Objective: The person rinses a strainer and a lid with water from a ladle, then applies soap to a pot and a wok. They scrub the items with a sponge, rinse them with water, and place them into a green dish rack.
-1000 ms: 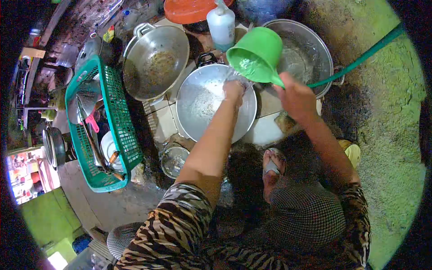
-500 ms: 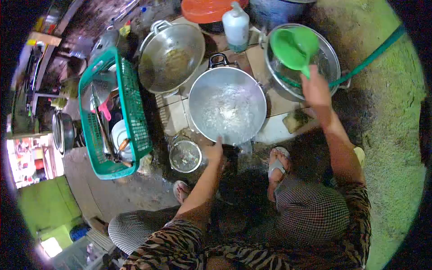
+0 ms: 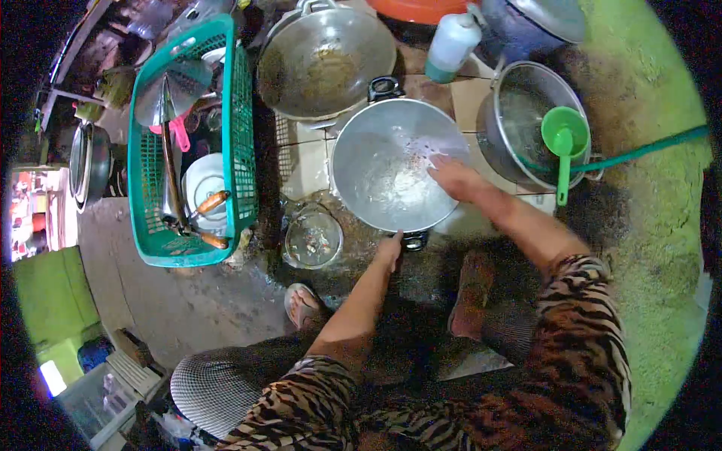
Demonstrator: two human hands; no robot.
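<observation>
A silver wok [image 3: 361, 150] with two black handles rests on the tiled floor in front of me, wet inside with a little water. My left hand [image 3: 390, 250] grips its near rim beside the near handle, thumb on top. Inside the wok, my right hand [image 3: 456, 179] reaches over the right rim with fingers stretched out, touching or nearly touching the inner surface. A green plastic dipper [image 3: 565, 135] hangs at the right edge of a tall metal pot [image 3: 496, 124], its handle pointing toward me. Nothing is held in the right hand.
A green basket [image 3: 244, 143] of dishes stands to the left. Behind it sits a larger, stained wok [image 3: 368, 49]. A strainer [image 3: 313, 236] with scraps lies near my left foot. A bottle [image 3: 453, 46] and orange basin [image 3: 421, 9] are at the back; a green hose [image 3: 647, 150] enters the pot.
My right hand has let go of the green dipper, now at the pot's edge, and moved left into the wok. The churning water in the wok has calmed and decreased. The view has shifted.
</observation>
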